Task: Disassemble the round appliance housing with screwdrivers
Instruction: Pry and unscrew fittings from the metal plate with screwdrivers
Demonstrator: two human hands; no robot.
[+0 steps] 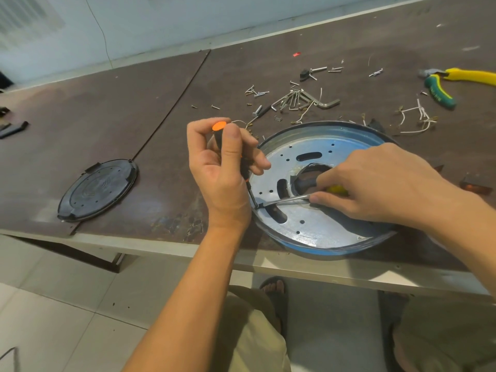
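Observation:
The round metal housing (pixel 319 226) lies flat at the table's near edge, a silvery disc with slots, small holes and a large central hole. My left hand (pixel 222 173) grips an orange-capped black screwdriver (pixel 218 127) held upright, its tip down at the housing's left rim. My right hand (pixel 381 186) holds a yellow-handled screwdriver (pixel 336 189), whose metal shaft runs leftward across the disc. Both tips meet near the same spot by a slot.
A black round cover (pixel 98 190) lies on the table to the left. Loose screws and hex keys (pixel 300 99) are scattered behind the housing, with white wire pieces (pixel 418 116) and yellow-green pliers (pixel 440 89) at the right. Black parts (pixel 13 128) sit at far left.

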